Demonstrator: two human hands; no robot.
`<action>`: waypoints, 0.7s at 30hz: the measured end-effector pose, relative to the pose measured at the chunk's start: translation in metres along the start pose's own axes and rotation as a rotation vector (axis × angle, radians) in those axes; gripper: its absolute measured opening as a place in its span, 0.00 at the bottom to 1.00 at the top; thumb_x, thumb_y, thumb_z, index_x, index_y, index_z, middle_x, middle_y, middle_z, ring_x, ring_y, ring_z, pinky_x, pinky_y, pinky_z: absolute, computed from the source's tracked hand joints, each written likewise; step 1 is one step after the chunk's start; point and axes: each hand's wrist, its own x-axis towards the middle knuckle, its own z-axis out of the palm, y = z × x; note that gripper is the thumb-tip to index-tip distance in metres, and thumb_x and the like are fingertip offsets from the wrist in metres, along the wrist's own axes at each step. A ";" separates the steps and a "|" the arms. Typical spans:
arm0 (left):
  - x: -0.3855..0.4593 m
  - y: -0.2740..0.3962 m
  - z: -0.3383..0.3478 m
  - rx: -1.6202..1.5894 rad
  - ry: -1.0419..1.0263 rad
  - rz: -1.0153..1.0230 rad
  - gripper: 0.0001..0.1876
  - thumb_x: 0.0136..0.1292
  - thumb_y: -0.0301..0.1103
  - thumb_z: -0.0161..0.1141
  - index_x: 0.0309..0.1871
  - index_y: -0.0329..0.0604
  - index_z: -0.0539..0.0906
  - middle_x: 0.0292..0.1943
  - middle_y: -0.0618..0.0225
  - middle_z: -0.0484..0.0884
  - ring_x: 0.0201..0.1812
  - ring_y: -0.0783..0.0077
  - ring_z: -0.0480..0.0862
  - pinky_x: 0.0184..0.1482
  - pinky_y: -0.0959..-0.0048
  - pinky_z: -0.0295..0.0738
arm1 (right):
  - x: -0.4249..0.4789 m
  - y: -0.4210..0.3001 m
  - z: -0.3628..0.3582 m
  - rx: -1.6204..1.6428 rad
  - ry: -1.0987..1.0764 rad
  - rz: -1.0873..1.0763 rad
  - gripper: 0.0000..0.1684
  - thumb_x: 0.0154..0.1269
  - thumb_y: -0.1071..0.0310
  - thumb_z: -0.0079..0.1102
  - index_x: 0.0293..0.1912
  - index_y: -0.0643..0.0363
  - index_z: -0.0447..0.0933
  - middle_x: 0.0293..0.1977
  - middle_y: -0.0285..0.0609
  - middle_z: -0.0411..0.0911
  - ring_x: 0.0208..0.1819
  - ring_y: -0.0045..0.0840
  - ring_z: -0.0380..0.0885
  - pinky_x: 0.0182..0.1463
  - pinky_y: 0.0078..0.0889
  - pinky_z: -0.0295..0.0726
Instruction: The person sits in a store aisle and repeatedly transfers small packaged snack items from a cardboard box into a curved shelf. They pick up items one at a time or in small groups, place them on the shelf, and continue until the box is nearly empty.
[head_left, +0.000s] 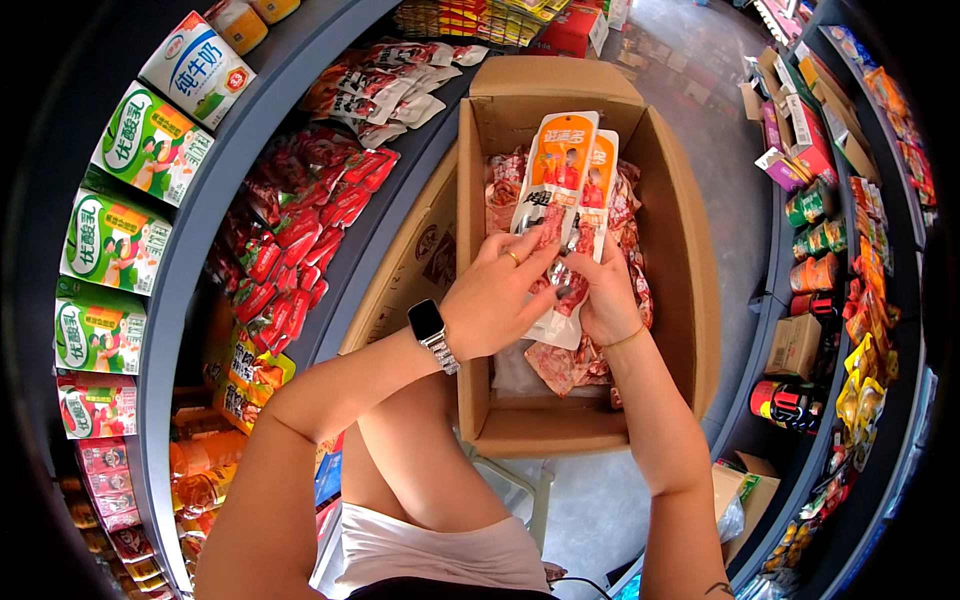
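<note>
Both my hands are over an open cardboard box, with long vacuum-sealed snack packets between them. The packets are orange and white at the top, with reddish food showing lower down, and they overlap each other. My left hand lies on the front packet, fingers spread across its lower half. My right hand grips the packets from the right side, thumb in front. Beneath them, more reddish sealed packets lie loose in the box. How many packets are held cannot be told.
On the left, a shelf holds red snack packets and white-and-red packets. Milk drink cartons line the shelf edge nearer the rim. Another shelf on the right carries cans, a small carton and bagged goods. The box stands above a metal-legged support.
</note>
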 end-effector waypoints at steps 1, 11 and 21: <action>-0.001 -0.005 0.004 -0.093 0.049 -0.044 0.28 0.57 0.29 0.56 0.62 0.41 0.65 0.58 0.47 0.68 0.58 0.50 0.66 0.57 0.62 0.66 | 0.000 -0.001 -0.001 0.015 0.003 0.024 0.28 0.55 0.86 0.47 0.57 0.60 0.61 0.48 0.41 0.74 0.48 0.26 0.75 0.50 0.30 0.77; 0.003 -0.050 -0.018 -1.285 -0.052 -0.690 0.20 0.59 0.24 0.57 0.56 0.36 0.70 0.43 0.64 0.81 0.39 0.74 0.83 0.34 0.77 0.83 | 0.001 -0.012 -0.002 0.169 0.058 -0.104 0.24 0.59 0.83 0.47 0.56 0.60 0.62 0.51 0.42 0.72 0.50 0.28 0.74 0.53 0.33 0.76; 0.104 -0.193 -0.076 -0.977 0.863 -0.697 0.19 0.61 0.20 0.49 0.57 0.36 0.65 0.49 0.57 0.74 0.42 0.66 0.80 0.33 0.76 0.82 | 0.005 -0.010 -0.013 0.146 0.035 -0.087 0.29 0.58 0.82 0.49 0.60 0.59 0.60 0.52 0.42 0.72 0.51 0.29 0.74 0.55 0.36 0.75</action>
